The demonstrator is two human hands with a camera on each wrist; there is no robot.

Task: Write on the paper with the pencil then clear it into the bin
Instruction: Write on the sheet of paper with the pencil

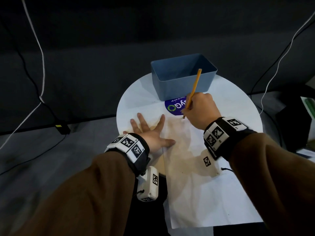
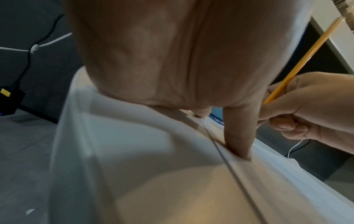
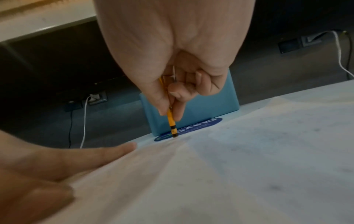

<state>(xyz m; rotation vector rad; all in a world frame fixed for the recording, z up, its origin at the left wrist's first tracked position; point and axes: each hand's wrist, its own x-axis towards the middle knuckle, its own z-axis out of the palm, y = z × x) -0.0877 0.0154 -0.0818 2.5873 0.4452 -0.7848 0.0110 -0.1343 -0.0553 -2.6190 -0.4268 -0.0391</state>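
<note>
Brown fabric sleeves point(image 1: 88, 193) fill the near edge of the head view, each wrist strapped with a band of black-and-white square-patterned tags point(image 1: 128, 145). Beyond them the left hand point(image 1: 150, 132) lies flat with fingers spread, pressing on the left edge of the white, smooth sheet of paper point(image 1: 204, 201), which overhangs the near rim of the round white table point(image 1: 129, 99). From the left wrist view one fingertip pushes into the sheet beside its edge. The right hand point(image 1: 199, 109) pinches the slim yellow wooden pencil point(image 1: 194, 89) between thumb and curled fingers; its dark-banded tip touches the paper's far edge, the shaft leaning away towards the open rectangular blue plastic bin point(image 1: 180, 82) standing at the table's far side. A round purple sticker point(image 1: 175, 108) lies between bin and paper, partly hidden by the right hand; upside down, it reads "Clean as you go". Any marks on the paper are too faint to make out.
</note>
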